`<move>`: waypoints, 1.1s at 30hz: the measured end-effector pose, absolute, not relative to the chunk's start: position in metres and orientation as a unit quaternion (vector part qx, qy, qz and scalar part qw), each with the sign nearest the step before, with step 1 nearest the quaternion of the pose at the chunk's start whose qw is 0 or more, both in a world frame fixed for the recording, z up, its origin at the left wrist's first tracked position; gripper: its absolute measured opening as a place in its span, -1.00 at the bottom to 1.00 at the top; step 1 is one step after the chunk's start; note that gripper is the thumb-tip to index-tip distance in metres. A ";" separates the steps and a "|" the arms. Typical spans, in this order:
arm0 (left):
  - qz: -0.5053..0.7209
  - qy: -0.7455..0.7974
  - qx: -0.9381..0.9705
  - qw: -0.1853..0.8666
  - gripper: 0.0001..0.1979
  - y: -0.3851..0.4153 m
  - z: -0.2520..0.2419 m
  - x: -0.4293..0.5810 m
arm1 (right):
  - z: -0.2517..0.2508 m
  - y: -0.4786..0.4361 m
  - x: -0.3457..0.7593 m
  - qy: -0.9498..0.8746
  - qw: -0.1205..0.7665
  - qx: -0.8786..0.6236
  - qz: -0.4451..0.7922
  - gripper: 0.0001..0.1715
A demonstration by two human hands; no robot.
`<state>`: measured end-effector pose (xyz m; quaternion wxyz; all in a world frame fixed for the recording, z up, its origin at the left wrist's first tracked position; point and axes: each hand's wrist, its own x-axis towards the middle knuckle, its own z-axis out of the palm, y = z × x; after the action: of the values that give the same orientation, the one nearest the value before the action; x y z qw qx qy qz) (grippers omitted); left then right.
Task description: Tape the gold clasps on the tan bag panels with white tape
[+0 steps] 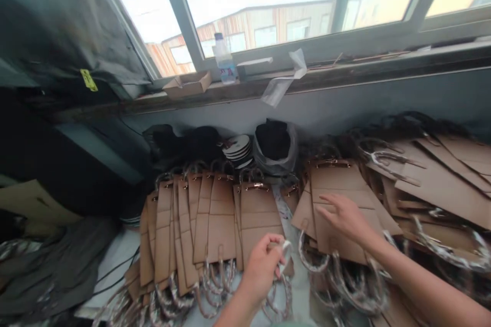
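Note:
My left hand (265,260) is closed, thumb and fingers pinched on a small whitish piece (286,252) that I cannot make out clearly. Just beyond it lies a brown bag panel (258,214) with a shiny metal fitting at its far edge. Over another pile, my right hand (342,216) stretches its fingers above a brown bag panel (337,184); whether it touches the panel is hard to tell. Curved handles (345,286) in clear plastic wrap stick out at the near edge of this pile.
More overlapping brown panels (164,214) fill the left side, and a further stack (452,179) lies on the right. Behind them stand some white spools (237,149) and a plastic bag with black material (273,143). A bottle (225,64) and a small carton (187,85) occupy the windowsill.

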<state>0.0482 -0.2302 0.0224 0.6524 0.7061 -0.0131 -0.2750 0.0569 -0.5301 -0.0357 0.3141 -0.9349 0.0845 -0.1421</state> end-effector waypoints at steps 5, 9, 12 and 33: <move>-0.205 -0.025 0.734 0.647 -0.77 -0.221 0.015 0.065 | 0.022 -0.440 0.062 0.035 0.572 -0.819 0.032 -0.67; -0.151 -0.044 0.748 0.644 -0.82 -0.209 0.011 0.075 | 0.015 -0.382 0.071 0.036 0.664 -0.738 0.120 -0.68; -0.112 -0.065 0.764 0.632 -0.79 -0.198 0.005 0.082 | -0.004 -0.362 0.083 0.059 0.698 -0.701 0.136 -0.65; -0.279 0.188 0.560 0.757 -0.66 -0.186 -0.053 0.192 | -0.037 -0.342 0.185 -0.022 0.591 -0.806 0.017 -0.70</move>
<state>0.1922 -0.1865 -0.0528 0.7567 0.5605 0.1876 -0.2795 0.1850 -0.3419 -0.0367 0.5911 -0.8061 -0.0225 0.0173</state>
